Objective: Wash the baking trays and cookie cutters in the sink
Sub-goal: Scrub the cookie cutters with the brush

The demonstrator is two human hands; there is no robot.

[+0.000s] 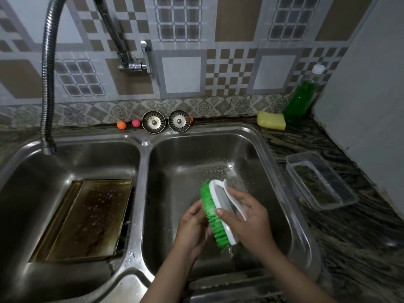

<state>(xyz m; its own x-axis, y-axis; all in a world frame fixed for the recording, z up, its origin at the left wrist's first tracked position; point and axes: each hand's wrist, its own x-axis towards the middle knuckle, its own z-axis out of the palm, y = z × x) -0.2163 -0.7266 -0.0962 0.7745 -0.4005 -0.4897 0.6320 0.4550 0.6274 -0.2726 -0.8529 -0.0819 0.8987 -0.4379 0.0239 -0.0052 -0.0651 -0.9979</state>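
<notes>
— So where's the baking tray (87, 217)?
— Lying tilted in the sink's left basin (65, 158), against its right wall.
— And the hands?
— Over the right basin (251, 154). Right hand (247, 217) grasps the scrub brush (218, 213) by its white handle; left hand (192, 226), fingers curled, touches the green bristles.
— Anything on the counter?
— Yellow sponge (271, 120) at the sink's back right corner.
</notes>
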